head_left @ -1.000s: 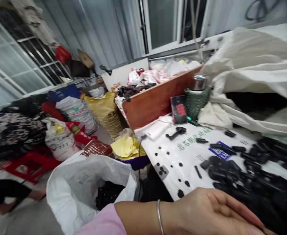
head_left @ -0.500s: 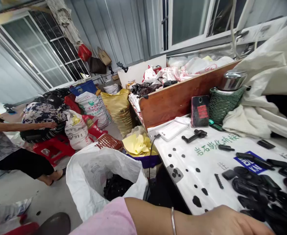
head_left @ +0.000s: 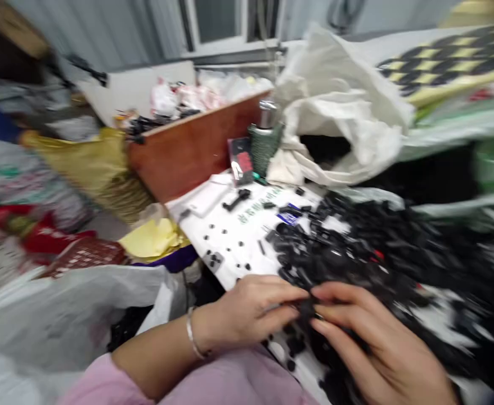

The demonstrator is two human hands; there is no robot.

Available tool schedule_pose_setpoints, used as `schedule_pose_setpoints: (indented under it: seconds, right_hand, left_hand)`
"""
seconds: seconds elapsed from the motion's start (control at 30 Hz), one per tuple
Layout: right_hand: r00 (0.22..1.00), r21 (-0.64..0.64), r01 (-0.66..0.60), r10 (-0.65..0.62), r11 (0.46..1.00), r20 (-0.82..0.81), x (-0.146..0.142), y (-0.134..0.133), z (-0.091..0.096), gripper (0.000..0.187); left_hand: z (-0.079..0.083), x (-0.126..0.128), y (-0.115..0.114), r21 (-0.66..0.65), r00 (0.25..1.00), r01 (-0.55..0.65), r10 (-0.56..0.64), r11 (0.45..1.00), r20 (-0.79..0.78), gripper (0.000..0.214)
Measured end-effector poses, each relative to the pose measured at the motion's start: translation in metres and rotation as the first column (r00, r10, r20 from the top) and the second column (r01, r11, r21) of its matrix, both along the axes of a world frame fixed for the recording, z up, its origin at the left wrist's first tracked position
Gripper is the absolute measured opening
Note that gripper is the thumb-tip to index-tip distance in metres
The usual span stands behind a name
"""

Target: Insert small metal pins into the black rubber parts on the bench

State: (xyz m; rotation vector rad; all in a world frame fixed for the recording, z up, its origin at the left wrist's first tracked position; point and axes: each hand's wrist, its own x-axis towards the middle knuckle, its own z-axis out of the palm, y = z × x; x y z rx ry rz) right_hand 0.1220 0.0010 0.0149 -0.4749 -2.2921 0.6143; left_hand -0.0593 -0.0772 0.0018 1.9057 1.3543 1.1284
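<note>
- A white tabletop (head_left: 234,247) printed with green characters is spread ahead of the hands, and small round black pieces (head_left: 230,247) are scattered on it beyond the left hand.
- A heap of matte black moulded pieces (head_left: 348,253) is piled on the tabletop ahead of the hands and to the right, with its near edge running beneath the fingers.
- A flat white rectangular box (head_left: 200,197) is laid beyond the left hand.
- A reddish-brown wooden board (head_left: 188,152) is stood along the far edge of the tabletop, well ahead of the hands. A green woven-sleeved flask with a steel top (head_left: 264,143) and a black case with a red label (head_left: 239,160) are placed against it.
- A crumpled off-white sack (head_left: 344,107) is bunched beyond the right hand.
- A white woven sack (head_left: 61,315) is held open to the left of the left hand, and yellow paper (head_left: 152,239) is heaped in a purple tub (head_left: 162,261) beyond it.
- A grey corrugated wall (head_left: 103,28) and a window (head_left: 213,17) are seen far ahead.
- The left hand (head_left: 247,309) is extended from the lower left, with its fingers curled rightward; a silver bangle (head_left: 192,334) is worn on the wrist, below which a pink sleeve (head_left: 213,377) is seen.
- The right hand (head_left: 369,332) is extended from the lower right, with its fingers slightly spread and pointing left.
- The fingertips (head_left: 297,295) of both hands are brought together at a small black piece (head_left: 305,308), but whether it is gripped cannot be told through the blur.
</note>
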Motion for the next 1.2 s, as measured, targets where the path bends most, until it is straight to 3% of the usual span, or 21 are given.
schedule_pose_setpoints:
  seconds: [0.07, 0.17, 0.33, 0.63, 0.8, 0.97, 1.2]
  right_hand:
    - [0.999, -0.018, -0.029, 0.030, 0.999, 0.045, 0.005, -0.005, 0.005, 0.009]
    - [0.999, -0.096, -0.019, 0.023, 0.995, 0.036, 0.002, -0.007, 0.005, 0.007]
    - [1.000, -0.163, 0.012, -0.008, 0.986, 0.027, 0.005, -0.013, -0.001, 0.027]
    - [0.999, -0.034, 0.012, -0.010, 0.999, 0.052, 0.013, -0.015, -0.004, 0.041]
    - [0.999, 0.015, 0.013, -0.014, 1.000, 0.038, 0.013, -0.016, -0.007, 0.038]
    - [1.000, -0.133, 0.004, -0.002, 0.991, 0.011, 0.019, -0.011, -0.001, 0.020]
    - [0.997, -0.027, 0.050, -0.049, 0.998, 0.056, 0.018, -0.008, 0.001, 0.015]
  left_hand:
    - [-0.007, -0.001, 0.005, 0.078, 0.994, 0.001, 0.008, 0.997, -0.113, 0.025]
    - [-0.014, 0.003, 0.009, 0.127, 0.989, 0.030, -0.012, 0.992, -0.145, 0.021]
    - [-0.015, 0.009, 0.011, 0.144, 0.981, 0.045, -0.017, 0.989, -0.193, 0.020]
    - [-0.020, 0.011, 0.014, 0.218, 0.989, 0.050, -0.018, 0.975, -0.147, 0.022]
    - [-0.021, 0.014, 0.017, 0.235, 0.996, 0.052, -0.032, 0.971, -0.088, 0.025]
    - [-0.023, 0.017, 0.019, 0.187, 0.996, 0.090, -0.094, 0.978, 0.011, 0.022]
    - [-0.015, 0.020, 0.022, 0.140, 0.986, 0.126, -0.109, 0.982, -0.126, 0.024]
